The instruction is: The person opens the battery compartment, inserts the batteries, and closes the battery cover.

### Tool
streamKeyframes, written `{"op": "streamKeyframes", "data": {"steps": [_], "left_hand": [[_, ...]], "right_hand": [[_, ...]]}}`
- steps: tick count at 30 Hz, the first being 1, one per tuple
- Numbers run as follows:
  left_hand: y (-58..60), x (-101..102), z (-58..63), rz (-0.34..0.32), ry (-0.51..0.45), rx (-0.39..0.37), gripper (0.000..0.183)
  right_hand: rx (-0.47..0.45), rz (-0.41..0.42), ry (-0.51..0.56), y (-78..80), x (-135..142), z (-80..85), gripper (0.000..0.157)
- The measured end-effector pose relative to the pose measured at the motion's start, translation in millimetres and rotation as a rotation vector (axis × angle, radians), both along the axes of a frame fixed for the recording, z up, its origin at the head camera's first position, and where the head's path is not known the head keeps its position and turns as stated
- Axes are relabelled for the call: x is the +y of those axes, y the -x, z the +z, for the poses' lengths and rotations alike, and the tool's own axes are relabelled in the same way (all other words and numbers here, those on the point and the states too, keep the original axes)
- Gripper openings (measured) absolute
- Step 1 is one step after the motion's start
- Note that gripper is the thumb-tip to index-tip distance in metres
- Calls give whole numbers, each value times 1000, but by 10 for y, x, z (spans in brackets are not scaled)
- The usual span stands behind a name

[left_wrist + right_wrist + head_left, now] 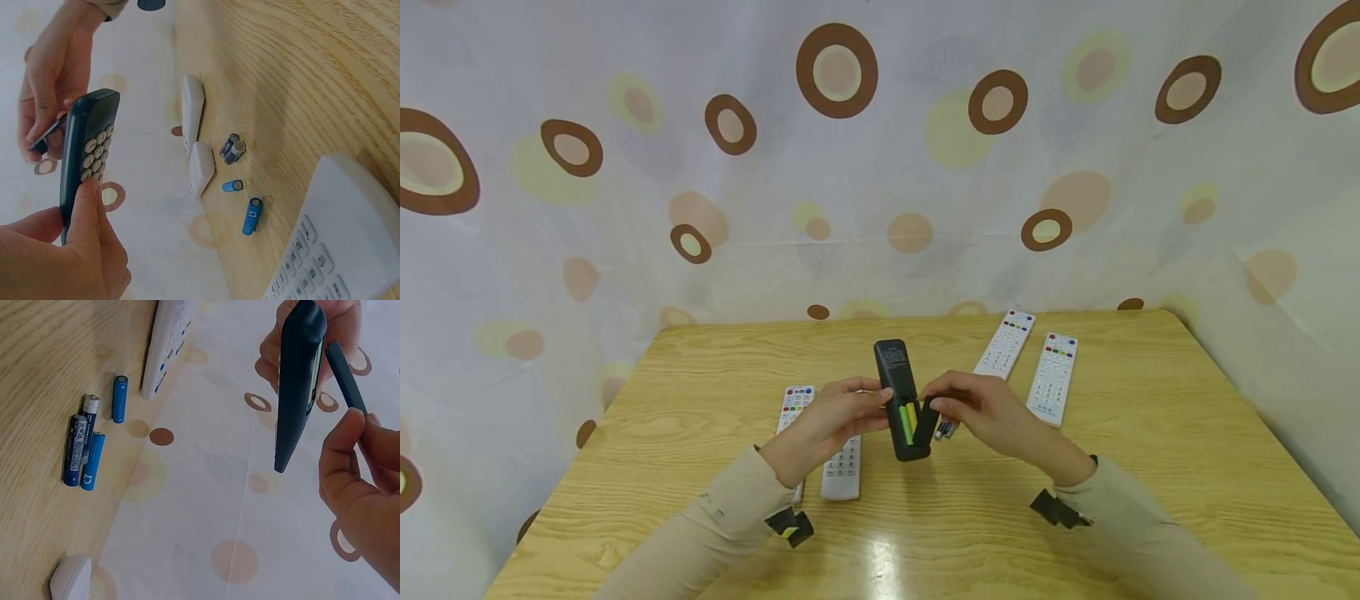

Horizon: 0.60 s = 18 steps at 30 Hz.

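Note:
My left hand [827, 421] grips a black remote control [892, 367] by its sides, its back turned up toward the head camera. Inside its uncovered battery compartment lie two batteries [908, 422], one green and one yellow. My right hand [1000, 421] pinches the black battery cover [347, 378] between thumb and fingers. In the right wrist view the cover stands at an angle to the remote, one end close beside the compartment. The remote's keypad [97, 153] faces down toward the table and shows in the left wrist view.
On the wooden table [715, 367], several loose blue batteries [252, 216] lie past the remote. Two white remotes [1052, 379] rest at the back right. Two more white remotes [842, 471] lie under and beside my left hand. A patterned cloth [880, 183] hangs behind the table.

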<state>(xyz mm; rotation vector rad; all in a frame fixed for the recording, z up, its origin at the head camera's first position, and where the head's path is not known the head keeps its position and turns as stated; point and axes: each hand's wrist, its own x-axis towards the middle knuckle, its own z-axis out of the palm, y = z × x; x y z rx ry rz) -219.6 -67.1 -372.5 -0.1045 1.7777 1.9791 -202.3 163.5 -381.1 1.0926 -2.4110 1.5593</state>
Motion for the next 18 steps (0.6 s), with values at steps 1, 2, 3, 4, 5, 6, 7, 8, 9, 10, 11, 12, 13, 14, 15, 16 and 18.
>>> {"op": "streamKeyframes", "data": {"steps": [1, 2, 3, 4, 5, 6, 7, 8, 9, 10, 11, 12, 13, 14, 15, 16, 18], "left_hand": [[0, 1, -1, 1, 0, 0, 22], [0, 1, -2, 1, -1, 1, 22], [-1, 1, -3, 2, 0, 2, 23], [0, 2, -2, 2, -2, 1, 23], [0, 3, 0, 1, -2, 1, 23], [0, 3, 2, -1, -2, 1, 23], [2, 4, 2, -4, -2, 2, 23], [2, 5, 4, -6, -2, 2, 23], [2, 6, 6, -8, -3, 2, 24], [4, 8, 7, -11, -4, 2, 24], [6, 9, 7, -14, -4, 2, 25], [6, 10, 8, -16, -4, 2, 25], [6, 11, 9, -18, -4, 1, 26], [5, 12, 10, -18, -4, 0, 26], [5, 12, 9, -21, -6, 0, 27], [6, 13, 7, -23, -8, 1, 27], [4, 14, 5, -27, -10, 3, 27]], "right_hand": [[0, -2, -3, 0, -3, 4, 16], [2, -5, -5, 1, -6, 6, 16], [4, -8, -5, 1, -8, 6, 17], [5, -11, -4, 3, -10, 6, 17], [6, -12, -2, 4, -15, 5, 17], [7, -12, 0, 6, -19, 2, 17], [8, -12, 3, 10, -24, -3, 18], [9, -12, 5, 14, -30, -9, 18], [12, -12, 8, 16, -37, -14, 18], [13, -10, 12, 19, -44, -18, 18], [14, -8, 14, 22, -51, -23, 19], [16, -7, 15, 25, -56, -27, 19], [16, -6, 17, 28, -61, -31, 19], [18, -5, 16, 30, -66, -34, 19], [18, -4, 16, 30, -69, -34, 19], [21, -4, 14, 31, -71, -33, 19], [31, -8, 8, 29, -77, -29, 19]]}}
